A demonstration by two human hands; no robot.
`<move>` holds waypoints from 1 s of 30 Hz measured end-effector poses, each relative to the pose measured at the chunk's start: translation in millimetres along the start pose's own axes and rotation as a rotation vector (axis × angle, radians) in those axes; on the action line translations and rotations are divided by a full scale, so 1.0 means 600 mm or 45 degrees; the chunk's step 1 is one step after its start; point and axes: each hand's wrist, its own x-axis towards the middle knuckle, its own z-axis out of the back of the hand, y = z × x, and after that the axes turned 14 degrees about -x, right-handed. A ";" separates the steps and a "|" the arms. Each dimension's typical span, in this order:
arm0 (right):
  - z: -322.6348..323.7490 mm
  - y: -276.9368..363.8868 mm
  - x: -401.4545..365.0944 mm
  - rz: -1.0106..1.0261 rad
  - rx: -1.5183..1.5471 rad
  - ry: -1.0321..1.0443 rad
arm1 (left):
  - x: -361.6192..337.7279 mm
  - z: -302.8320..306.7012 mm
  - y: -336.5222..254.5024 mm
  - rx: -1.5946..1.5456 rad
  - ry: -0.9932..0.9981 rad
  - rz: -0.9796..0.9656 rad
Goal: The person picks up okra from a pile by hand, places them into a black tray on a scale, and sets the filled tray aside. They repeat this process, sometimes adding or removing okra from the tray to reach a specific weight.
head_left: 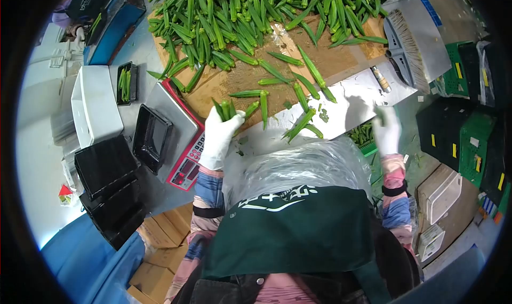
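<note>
My left hand (pixel 217 138), in a white glove, is closed around a few green okra pods (pixel 226 109) at the near edge of the cardboard-covered table. A large heap of okra (pixel 234 16) spreads across the far side, with several loose pods (pixel 316 72) lying nearer to me. My right hand (pixel 388 130), also gloved, is off the table's right edge, close to a green crate (pixel 369 150) with okra in it. Motion smears its fingers, and a greenish blur shows at their tips. A black plastic tray (pixel 140 149) rests on the red-edged scale (pixel 186 136) left of my left hand.
Stacked black trays (pixel 106 165) and a white bin (pixel 96 106) stand at the left, near a small okra-filled tray (pixel 127 97). A brush (pixel 405 50) and a small cylindrical piece (pixel 380 80) lie right. Green and black crates (pixel 453 133) line the right side.
</note>
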 end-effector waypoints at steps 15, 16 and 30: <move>-0.089 0.162 0.079 0.042 0.283 0.483 | -0.009 -0.008 0.043 0.656 -0.310 -0.155; -0.102 0.157 0.103 0.001 0.228 0.445 | -0.003 -0.010 0.044 0.550 -0.290 -0.237; -0.115 0.138 0.175 -0.173 0.041 0.533 | 0.030 -0.073 0.047 0.919 -0.293 -0.633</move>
